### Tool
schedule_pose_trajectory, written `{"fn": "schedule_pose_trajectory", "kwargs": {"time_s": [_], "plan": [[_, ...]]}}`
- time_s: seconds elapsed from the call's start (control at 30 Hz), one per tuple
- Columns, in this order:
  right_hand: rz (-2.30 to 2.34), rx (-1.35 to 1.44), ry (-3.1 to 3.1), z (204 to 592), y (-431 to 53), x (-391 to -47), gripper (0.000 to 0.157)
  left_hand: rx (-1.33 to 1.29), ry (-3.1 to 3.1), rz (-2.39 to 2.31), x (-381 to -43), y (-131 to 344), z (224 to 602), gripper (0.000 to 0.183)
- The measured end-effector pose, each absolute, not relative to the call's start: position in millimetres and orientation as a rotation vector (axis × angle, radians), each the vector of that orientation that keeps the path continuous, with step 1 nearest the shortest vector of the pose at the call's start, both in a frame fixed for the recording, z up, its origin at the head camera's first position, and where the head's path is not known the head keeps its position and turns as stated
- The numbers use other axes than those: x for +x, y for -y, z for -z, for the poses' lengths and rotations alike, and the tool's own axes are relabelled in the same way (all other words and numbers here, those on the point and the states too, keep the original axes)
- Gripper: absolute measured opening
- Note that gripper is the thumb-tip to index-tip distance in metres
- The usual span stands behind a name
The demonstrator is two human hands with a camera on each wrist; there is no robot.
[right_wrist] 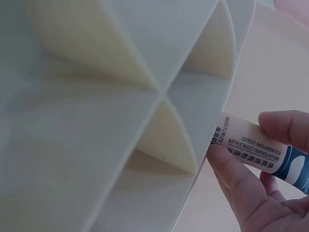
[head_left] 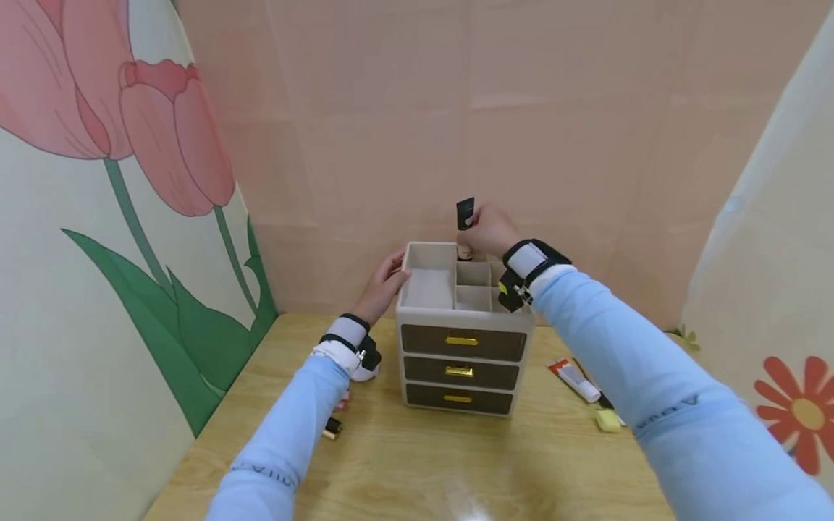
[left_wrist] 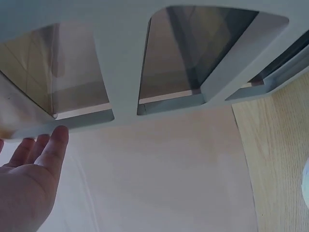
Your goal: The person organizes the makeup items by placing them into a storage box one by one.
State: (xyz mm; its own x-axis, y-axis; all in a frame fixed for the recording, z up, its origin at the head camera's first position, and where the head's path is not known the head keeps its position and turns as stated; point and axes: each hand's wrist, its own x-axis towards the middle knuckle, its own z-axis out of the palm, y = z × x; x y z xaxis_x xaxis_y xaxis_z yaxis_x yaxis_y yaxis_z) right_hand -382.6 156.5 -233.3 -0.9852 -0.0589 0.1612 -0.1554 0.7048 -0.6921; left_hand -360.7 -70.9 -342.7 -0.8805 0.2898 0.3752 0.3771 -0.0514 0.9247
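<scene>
Right grip (head_left: 491,231): closed on the foundation tube (right_wrist: 251,142), its thumb and fingers pinching the printed body.
Foundation tube: upright in the right grip, its dark flat end above the fingers and its beige body running down between them; the lower end is at the rear of the drawer organizer (head_left: 464,318), and whether it rests on the bottom there I cannot tell.
Left grip (head_left: 381,286): fingers nearly straight and holding up nothing, touching the organizer's left side, thumb at the rim.
Organizer top: a large compartment (head_left: 430,289) just right of the left grip; small compartments (head_left: 473,273) below the right grip and nearer the person.
Drawers (head_left: 417,339): three, dark-fronted with gold handles, all pushed in, below both grips.
Bench (head_left: 554,463), right of the right grip and lower: a white tube (head_left: 580,382) with an orange-red end, a dark slim object (head_left: 606,401) beside it, and a yellow block (head_left: 609,421) near them.
Bench, below the left grip: a white rounded object (head_left: 366,371) partly hidden by the wrist gear, a pink item (head_left: 344,399) mostly covered by the sleeve (head_left: 300,420), and a black-and-gold cylinder (head_left: 333,427).
Beyond both grips: a pinkish backdrop (head_left: 378,145).
</scene>
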Motion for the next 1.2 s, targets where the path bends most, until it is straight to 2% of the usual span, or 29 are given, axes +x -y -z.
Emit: {"fn": "schedule_pose_trajectory", "kwargs": {"time_s": [0.87, 1.2], "plan": [[-1.137, 0.218, 2.769, 235.6, -163.2, -385.3, 0.029, -0.688, 2.1, 2.027, -374.3, 60.5, 350.6, 0.048], [-1.138, 0.215, 2.776, 233.2, -172.6, -383.5, 0.037, -0.741, 2.17, 2.043, -352.1, 59.3, 326.5, 0.051]]}}
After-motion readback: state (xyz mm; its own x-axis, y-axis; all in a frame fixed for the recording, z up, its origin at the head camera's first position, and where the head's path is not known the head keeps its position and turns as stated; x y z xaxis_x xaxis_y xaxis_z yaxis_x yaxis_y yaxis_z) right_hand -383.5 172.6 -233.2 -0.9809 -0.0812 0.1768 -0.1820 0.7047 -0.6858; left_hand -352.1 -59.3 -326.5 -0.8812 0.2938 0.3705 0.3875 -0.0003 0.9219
